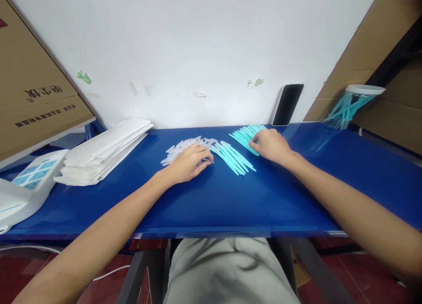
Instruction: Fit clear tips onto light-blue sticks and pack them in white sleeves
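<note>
Near the middle of the blue table, my left hand (193,162) pinches a small clear piece (207,160) between thumb and fingers. Behind and beside it spreads a pile of translucent caps (178,149). My right hand (269,144) rests at the right edge of a heap of thin turquoise sticks (245,135), its fingertips closed against them; whether a stick is between them is hidden. Between my hands lies a second group of turquoise sticks (233,158), several with clear caps at their far ends.
White padded envelopes (105,152) are stacked at the left, beside a white case with blue labels (36,176). A black phone (288,104) leans on the wall. A clear jar of turquoise sticks (349,104) stands at the back right, near cardboard (392,115).
</note>
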A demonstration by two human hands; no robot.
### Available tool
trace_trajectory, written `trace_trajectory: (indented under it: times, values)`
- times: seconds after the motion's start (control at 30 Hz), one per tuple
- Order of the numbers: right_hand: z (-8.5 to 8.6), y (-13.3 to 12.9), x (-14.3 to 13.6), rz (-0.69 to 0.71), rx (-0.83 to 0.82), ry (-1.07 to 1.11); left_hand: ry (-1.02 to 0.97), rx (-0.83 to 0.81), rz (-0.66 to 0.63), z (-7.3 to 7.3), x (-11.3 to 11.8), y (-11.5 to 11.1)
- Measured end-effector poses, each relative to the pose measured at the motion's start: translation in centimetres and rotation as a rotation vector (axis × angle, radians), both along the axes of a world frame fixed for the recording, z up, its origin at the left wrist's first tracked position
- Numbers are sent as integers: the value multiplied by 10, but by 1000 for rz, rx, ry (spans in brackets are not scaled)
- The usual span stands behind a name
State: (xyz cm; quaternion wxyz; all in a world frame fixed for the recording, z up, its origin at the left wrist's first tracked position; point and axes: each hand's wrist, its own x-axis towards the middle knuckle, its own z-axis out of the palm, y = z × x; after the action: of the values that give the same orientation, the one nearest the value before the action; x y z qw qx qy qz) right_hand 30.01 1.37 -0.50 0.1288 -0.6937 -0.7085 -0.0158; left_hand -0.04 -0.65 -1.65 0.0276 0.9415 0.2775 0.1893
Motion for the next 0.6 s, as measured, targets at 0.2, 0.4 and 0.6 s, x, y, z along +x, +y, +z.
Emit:
trace_trajectory:
  times: [0.2,0.4,0.6]
  values:
    - [0,-1,-1,-25,31,33,-20,-10,-7,1,0,-1]
    - [9,-7,-5,-2,178,-71,-65,10,-12,2,1,-3]
    - [12,-20,-15,295,426,-63,-143,43,55,2,1,-4]
